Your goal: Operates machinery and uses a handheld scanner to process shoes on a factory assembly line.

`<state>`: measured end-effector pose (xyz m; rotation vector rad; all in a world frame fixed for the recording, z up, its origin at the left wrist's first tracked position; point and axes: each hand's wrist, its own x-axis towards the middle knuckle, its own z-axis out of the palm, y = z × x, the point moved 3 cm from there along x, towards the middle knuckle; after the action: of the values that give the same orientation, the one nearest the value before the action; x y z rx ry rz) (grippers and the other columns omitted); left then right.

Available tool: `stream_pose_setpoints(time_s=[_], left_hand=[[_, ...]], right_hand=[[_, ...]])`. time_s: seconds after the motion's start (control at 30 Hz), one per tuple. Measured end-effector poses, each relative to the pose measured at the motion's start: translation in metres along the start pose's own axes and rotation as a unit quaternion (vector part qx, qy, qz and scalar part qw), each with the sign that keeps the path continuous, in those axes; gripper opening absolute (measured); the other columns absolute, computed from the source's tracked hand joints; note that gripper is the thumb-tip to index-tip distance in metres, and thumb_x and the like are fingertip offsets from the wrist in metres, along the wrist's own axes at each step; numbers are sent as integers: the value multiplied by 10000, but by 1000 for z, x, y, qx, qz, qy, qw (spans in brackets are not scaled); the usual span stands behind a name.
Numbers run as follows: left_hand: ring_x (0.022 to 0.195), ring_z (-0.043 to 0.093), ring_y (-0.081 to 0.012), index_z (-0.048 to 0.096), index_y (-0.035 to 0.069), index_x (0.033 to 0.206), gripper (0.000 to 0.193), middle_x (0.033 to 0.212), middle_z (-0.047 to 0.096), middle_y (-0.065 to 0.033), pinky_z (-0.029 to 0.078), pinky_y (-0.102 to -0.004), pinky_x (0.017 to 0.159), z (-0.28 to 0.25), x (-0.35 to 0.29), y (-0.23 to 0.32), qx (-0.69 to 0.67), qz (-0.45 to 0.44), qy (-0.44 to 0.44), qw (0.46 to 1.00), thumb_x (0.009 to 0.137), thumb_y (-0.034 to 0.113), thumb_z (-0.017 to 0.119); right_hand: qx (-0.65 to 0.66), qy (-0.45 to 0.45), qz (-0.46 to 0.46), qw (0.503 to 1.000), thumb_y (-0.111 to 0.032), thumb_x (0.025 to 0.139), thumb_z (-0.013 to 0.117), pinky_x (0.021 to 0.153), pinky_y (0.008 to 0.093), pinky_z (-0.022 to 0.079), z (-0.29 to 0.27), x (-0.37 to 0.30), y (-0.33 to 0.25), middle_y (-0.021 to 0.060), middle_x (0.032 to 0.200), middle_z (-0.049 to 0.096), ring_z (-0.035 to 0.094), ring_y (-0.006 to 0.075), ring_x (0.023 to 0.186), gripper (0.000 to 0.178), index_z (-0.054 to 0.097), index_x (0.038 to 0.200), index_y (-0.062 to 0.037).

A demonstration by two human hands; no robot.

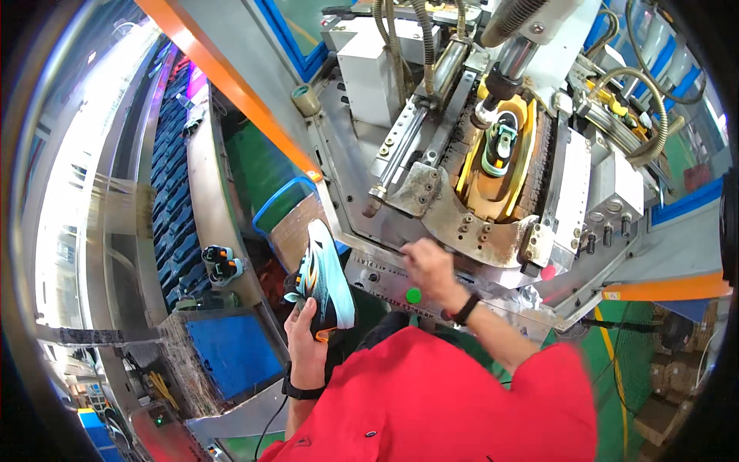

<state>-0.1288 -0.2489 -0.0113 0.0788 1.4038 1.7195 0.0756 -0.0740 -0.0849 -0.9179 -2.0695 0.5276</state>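
My left hand (306, 339) grips a sneaker (329, 281) by its heel end, with the toe pointing up. Its upper is light blue and black with orange accents, and its sole is white. My right hand (432, 269) is over the front edge of a press machine (485, 231), a little blurred, with its fingers curled and nothing visible in them. Below that hand, a green button (413, 296) sits on the front panel. Inside the press, another shoe (500, 148) rests in a yellow-orange cradle (486, 189), under a metal plunger (508, 73).
At the left runs a conveyor with a dark ridged belt (173, 177). Another shoe (222, 266) stands on the ledge beside it. An orange-edged frame (239, 92) rises between conveyor and press. Hoses (426, 46) hang over the machine, and cardboard boxes (670, 377) are stacked at right.
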Motion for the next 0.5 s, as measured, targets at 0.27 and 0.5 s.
stream_pose_setpoints(time_s=[0.27, 0.5], left_hand=[[813, 703, -189, 626, 7, 1080, 222, 973, 693, -78, 577, -336, 679, 1, -16, 5, 18, 1, 22, 1000, 918, 158, 627], [872, 695, -178, 593, -24, 1176, 293, 1045, 681, -88, 579, -325, 754, -11, -12, 1, 3, -10, 18, 1000, 912, 99, 618]], right_hand=[[-54, -184, 83, 978, -169, 876, 590, 834, 436, 508, 99, -89, 52, 146, 1064, 529, 552, 327, 1032, 229, 569, 1080, -67], [45, 149, -57, 986, -18, 767, 697, 730, 323, 517, -99, 62, -36, 123, 866, 635, 647, 280, 857, 201, 620, 951, -33]])
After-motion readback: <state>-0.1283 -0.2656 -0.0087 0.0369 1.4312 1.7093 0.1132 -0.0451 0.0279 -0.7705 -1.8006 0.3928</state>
